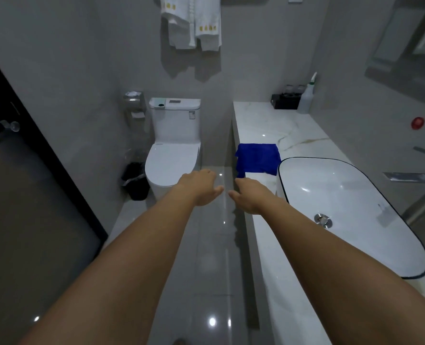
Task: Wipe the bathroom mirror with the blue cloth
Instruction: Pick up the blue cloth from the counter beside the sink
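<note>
Both arms are stretched forward, and nothing is held: the left hand [201,188] and right hand [247,195] are empty, fingers loosely spread. The blue cloth [258,158] is draped over the counter [263,123] edge, beside the sink [343,210]. The mirror [410,53] is mounted at upper right.

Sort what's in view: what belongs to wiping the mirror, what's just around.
For the job: cloth, mirror, left hand, right hand.

Just around: sink, spray bottle, black box, toilet, towels, bin.
</note>
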Available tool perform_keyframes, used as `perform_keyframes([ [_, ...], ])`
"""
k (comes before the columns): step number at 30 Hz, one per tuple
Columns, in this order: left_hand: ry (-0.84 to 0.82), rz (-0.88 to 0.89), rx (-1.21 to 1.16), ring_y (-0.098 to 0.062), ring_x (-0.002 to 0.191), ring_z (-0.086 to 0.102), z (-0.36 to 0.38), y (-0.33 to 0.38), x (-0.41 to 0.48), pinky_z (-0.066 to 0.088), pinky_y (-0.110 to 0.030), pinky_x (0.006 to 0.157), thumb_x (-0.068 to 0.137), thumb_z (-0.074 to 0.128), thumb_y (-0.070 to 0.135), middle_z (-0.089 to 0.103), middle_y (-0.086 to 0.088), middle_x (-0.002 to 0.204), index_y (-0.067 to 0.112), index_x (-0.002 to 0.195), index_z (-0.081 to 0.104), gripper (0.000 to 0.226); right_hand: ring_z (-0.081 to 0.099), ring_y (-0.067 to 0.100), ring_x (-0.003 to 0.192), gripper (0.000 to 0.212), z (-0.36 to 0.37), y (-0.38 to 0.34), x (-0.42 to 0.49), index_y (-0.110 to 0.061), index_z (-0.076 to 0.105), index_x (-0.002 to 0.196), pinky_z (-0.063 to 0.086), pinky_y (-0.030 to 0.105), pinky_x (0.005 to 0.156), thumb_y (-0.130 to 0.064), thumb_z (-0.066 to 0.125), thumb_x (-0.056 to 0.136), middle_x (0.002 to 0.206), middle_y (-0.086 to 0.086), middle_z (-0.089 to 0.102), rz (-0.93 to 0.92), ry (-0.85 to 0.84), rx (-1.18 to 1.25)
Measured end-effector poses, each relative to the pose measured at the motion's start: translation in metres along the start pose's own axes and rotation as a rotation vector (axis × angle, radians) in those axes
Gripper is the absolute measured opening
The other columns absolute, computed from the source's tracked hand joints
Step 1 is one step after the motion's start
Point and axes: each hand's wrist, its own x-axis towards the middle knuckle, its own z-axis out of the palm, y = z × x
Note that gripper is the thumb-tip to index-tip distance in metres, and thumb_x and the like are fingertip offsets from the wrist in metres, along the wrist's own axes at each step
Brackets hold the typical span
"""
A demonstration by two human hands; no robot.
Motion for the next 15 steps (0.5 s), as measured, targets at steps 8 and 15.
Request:
perform_keyframes([
  [8,-0.038,0.059,-0.075,-0.028,0.134,0.034,-0.01,-0.077,0.111,0.033,-0.043,0.106,0.096,0.035,0.047,0.03,-0.009,0.151,0.014,0.144,0.027,0.059,0.047,0.027,0.125,0.049,-0.002,-0.026,0.119,-0.011,0.038,0.139,0.041,0.039,0.103,-0.037,0.041,0.098,0.14,0.011,0.046,0.065,-0.001,0.015],
  [15,-0.081,0.122,-0.036,-0.029,0.136,0.033,-0.029,-0.13,0.207,0.031,-0.044,0.107,0.095,0.034,0.048,0.029,-0.009,0.152,0.014,0.145,0.025,0.06,0.053,0.025,0.114,0.043,-0.017,-0.037,0.209,-0.009,0.043,0.132,0.045,0.038,0.098,-0.034,0.041,0.098,0.13,0.012,0.052,0.175,0.02,0.071],
])
